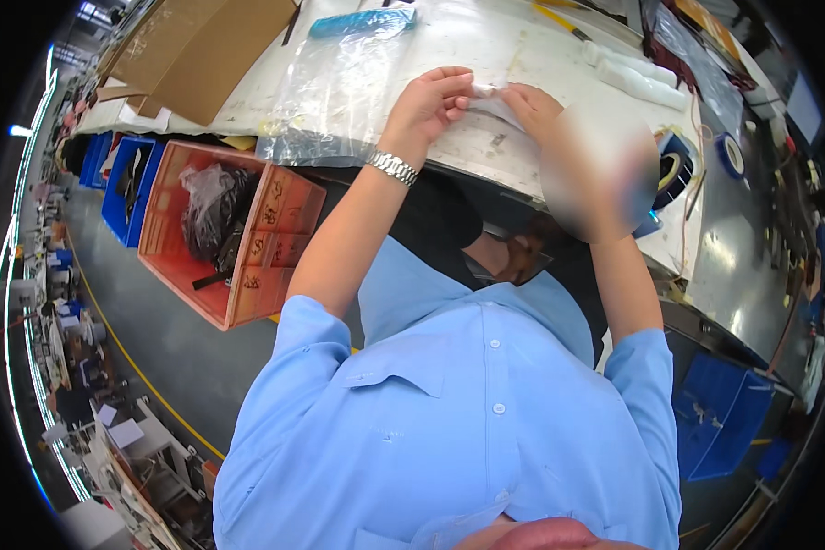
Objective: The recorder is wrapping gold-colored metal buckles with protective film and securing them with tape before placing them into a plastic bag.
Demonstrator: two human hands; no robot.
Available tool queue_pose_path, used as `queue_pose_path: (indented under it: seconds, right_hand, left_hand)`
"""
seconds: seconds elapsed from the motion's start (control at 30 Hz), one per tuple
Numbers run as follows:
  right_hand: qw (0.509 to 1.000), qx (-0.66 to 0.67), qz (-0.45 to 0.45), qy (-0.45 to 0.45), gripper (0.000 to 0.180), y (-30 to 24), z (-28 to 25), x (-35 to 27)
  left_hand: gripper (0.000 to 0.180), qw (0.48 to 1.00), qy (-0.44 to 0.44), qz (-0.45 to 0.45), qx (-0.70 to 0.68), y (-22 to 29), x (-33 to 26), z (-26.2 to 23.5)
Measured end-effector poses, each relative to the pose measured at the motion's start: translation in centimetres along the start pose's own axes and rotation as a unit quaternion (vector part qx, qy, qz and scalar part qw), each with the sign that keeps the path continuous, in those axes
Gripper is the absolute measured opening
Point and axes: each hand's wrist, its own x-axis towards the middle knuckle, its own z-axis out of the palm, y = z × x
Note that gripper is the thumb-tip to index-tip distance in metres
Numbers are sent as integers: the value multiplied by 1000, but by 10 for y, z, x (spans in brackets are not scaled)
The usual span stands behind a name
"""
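Over the near part of the worktable, both of my hands meet at a small piece of clear plastic film (499, 106). My left hand (428, 105), with a metal watch on its wrist, is closed, thumb and forefinger pinching the film's left end. My right hand (532, 108) pinches the other end with curled fingers. Whether anything is inside the film is too small to tell. Left of my hands lies a large clear plastic bag (325, 105), flat and partly over the table's front edge. A blue packet (362, 22) lies at its far end.
A cardboard box (197, 55) stands at the table's far left. Below it are an orange crate (284, 215) with dark plastic inside and a blue bin (130, 188). White rolls (637, 78) lie far right, beyond tape rolls (731, 154). A blurred patch covers part of my right forearm.
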Motion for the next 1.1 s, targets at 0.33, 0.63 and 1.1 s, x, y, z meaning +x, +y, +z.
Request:
queue_pose_path:
  seconds: [0.33, 0.63, 1.1]
  right_hand:
    - [994, -100, 35, 36, 44, -15, 9, -7]
    - [984, -160, -24, 69, 38, -23, 10, -12]
    - [997, -67, 26, 18, 41, -32, -3, 2]
  left_hand:
    - [26, 999, 20, -11, 37, 1, -10, 14]
    - [20, 928, 49, 150, 338, 12, -25, 37]
    - [16, 824, -11, 207, 527, 25, -46, 21]
